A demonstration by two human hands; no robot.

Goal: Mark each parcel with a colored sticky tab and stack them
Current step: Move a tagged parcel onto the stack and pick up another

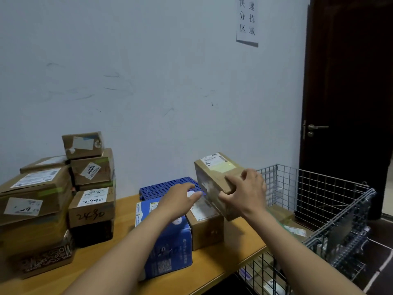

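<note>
table (123,250) | right hand (247,191) fingers (231,180) clasp tilted parcel (214,177) | left hand (180,199) spread (over blue box (170,241))

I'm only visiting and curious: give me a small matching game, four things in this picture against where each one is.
Things:
1. tilted brown parcel
2. blue carton
3. wire basket
4. paper sign

Places:
A. standing on the wooden table
B. stuck on the wall
C. off the table's right end
D. gripped by the right hand

Pairs: 1-D; 2-A; 3-C; 4-B
</note>
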